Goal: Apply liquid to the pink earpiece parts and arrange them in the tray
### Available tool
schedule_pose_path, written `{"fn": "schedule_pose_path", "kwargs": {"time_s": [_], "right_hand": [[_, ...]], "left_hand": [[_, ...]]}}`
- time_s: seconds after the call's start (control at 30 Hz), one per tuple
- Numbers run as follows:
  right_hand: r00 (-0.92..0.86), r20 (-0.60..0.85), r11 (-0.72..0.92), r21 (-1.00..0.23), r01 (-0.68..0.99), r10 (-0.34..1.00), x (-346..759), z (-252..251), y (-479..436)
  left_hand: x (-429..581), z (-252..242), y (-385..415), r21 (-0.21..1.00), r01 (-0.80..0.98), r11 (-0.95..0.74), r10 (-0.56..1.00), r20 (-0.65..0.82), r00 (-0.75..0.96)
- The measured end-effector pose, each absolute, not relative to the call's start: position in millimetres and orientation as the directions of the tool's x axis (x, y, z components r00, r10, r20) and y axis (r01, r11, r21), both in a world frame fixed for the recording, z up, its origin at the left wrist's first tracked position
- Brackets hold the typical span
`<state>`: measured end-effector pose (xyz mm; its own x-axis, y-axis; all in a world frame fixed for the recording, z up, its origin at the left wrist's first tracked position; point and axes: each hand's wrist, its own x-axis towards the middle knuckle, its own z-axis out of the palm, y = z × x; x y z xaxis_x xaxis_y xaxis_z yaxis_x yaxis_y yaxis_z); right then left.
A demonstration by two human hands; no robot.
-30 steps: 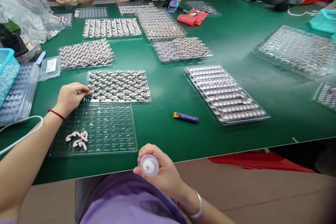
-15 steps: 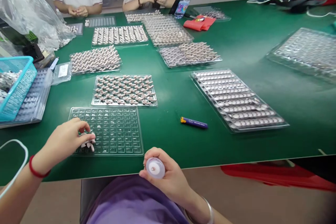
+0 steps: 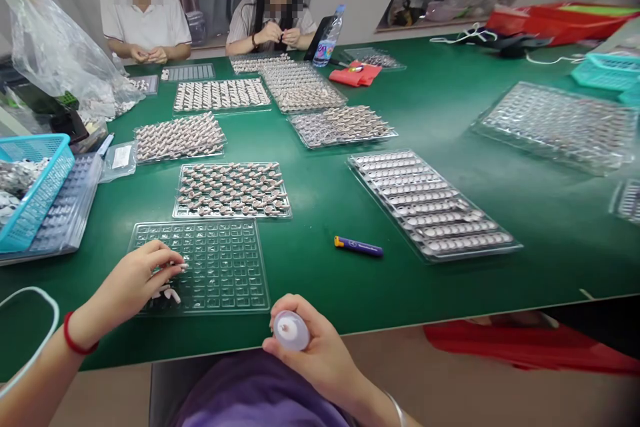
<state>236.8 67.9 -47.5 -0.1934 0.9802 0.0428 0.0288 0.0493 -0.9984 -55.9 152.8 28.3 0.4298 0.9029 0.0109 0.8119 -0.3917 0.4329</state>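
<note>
My left hand [image 3: 137, 275] is over the left part of a clear plastic tray [image 3: 230, 267] with rows of small square pockets. Its thumb and fingertips pinch a small white piece [image 3: 184, 267]. Below those fingers, a few loose white plastic pieces [image 3: 171, 295] lie on the tray's lower left. Near the table's front edge, my right hand [image 3: 320, 353] is wrapped round a translucent round bottle [image 3: 291, 331]. The bottle's end, with a white disc and a small tip in the middle, faces me; its body is mostly hidden in the palm.
Behind the tray sits another tray of white pieces [image 3: 233, 190]. A purple lighter [image 3: 359, 247] lies to the right, beside a tray of round white parts [image 3: 435, 207]. A blue basket [image 3: 47, 180] stands at left. Two people work across the green table [image 3: 310, 207].
My left fingertips have lifted off the loose pieces with one small white piece between them. The right hand keeps its hold on the bottle. The camera view has tilted up and shifted right.
</note>
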Motion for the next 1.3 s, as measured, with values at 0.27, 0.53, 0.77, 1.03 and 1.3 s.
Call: {"fn": "schedule_pose_path", "kwargs": {"time_s": [0.27,0.53,0.77,1.03,1.3], "right_hand": [[-0.233,0.019,0.021,-1.0,0.009,0.972,236.4,-43.1,67.2],[-0.262,0.237,0.287,-0.942,0.172,0.936,239.5,-54.5,51.3],[-0.361,0.444,0.541,-0.808,0.234,0.82,243.0,-55.4,52.4],[-0.397,0.462,0.586,-0.757,0.29,0.793,245.9,-58.2,50.8],[-0.416,0.448,0.58,-0.765,0.279,0.791,248.9,-57.4,51.0]], "left_hand": [[-27.0,10.3,128.5,0.218,0.787,-0.578,0.788,0.399,0.469],[0.7,-13.0,52.3,0.193,0.738,-0.647,0.694,0.55,0.464],[-0.7,-32.9,26.6,0.119,0.811,-0.574,0.744,0.49,0.455],[4.1,-27.8,29.9,0.09,0.822,-0.563,0.738,0.504,0.449],[6.6,-28.3,29.9,0.107,0.834,-0.542,0.755,0.497,0.427]]}}
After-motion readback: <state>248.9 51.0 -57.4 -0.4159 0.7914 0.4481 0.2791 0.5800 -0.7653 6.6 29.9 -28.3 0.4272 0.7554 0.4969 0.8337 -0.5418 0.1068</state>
